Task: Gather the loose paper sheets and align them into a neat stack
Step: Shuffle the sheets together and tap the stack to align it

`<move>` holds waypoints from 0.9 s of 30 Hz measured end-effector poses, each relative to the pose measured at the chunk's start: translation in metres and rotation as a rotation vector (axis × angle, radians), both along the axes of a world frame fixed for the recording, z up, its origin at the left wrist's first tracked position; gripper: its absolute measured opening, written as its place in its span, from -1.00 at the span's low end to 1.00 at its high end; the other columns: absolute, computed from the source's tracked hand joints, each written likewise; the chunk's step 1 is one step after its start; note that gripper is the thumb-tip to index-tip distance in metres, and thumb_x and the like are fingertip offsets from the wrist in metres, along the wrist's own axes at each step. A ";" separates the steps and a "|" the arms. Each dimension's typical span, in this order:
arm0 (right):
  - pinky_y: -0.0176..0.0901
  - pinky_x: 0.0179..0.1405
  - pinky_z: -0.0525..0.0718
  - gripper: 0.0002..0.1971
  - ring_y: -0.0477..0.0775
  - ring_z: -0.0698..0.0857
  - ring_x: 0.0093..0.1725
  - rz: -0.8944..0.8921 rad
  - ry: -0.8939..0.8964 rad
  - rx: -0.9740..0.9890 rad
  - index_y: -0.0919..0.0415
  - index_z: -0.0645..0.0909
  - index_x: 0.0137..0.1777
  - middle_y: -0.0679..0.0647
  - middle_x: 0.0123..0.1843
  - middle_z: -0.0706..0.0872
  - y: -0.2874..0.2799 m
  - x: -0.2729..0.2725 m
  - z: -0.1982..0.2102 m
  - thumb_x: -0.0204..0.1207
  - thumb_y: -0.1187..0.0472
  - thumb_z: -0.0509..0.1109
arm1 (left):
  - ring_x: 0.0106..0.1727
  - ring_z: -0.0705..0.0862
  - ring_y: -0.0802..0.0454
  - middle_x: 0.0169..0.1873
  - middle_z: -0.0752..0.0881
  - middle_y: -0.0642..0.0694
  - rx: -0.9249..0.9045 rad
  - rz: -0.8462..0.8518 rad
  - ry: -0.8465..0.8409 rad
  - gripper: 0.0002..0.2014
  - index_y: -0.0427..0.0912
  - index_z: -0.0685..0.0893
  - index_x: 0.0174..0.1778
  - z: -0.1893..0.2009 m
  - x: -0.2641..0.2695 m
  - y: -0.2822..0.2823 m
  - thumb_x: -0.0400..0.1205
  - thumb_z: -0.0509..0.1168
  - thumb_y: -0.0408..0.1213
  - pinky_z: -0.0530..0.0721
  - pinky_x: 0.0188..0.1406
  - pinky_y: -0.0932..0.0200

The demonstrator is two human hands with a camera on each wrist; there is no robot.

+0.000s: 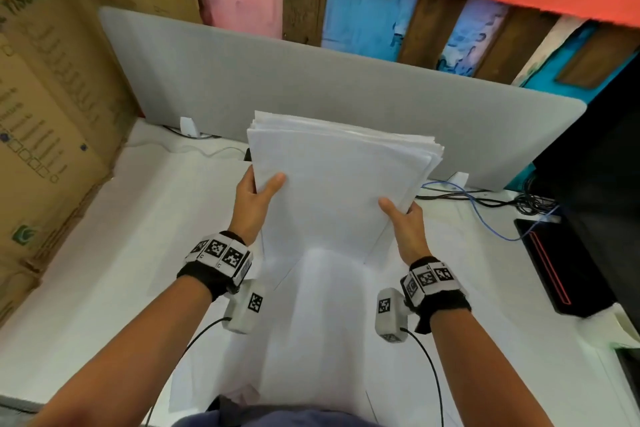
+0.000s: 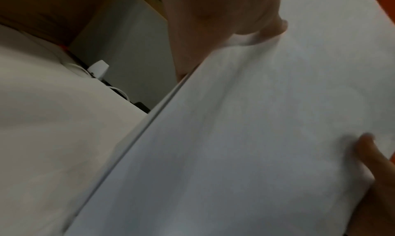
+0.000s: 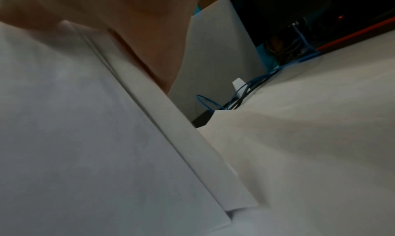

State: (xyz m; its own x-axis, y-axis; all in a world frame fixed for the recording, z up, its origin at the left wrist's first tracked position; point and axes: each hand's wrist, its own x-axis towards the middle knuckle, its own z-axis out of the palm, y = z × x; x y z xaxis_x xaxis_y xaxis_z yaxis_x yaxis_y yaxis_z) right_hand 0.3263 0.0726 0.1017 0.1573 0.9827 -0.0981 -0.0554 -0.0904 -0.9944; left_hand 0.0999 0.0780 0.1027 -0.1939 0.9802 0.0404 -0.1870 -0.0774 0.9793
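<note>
White table (image 1: 121,253) by the grey divider: both hands, left hand (image 1: 256,204) and right hand (image 1: 405,222), had a tight grip on the white paper stack (image 1: 332,184). Gathering looked mostly done, but the far edges were fanned and a sheet or two (image 1: 311,322) sat underneath.

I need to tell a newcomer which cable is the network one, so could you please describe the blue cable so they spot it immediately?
Start at the grey divider panel behind the white desk. At its right end, black cables tangle; the blue cable loops through them, the only coloured one.
</note>
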 end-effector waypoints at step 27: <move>-0.50 -0.06 0.61 -0.69 -0.43 0.69 -0.05 -0.091 -0.013 0.151 0.21 0.46 0.30 -0.12 0.07 0.66 0.007 0.000 0.018 0.57 0.31 0.32 | 0.13 0.69 0.09 0.17 0.66 -0.12 0.081 0.074 -0.027 -0.65 -0.26 0.48 0.34 0.035 0.012 0.006 0.65 0.25 -0.29 0.68 0.06 0.23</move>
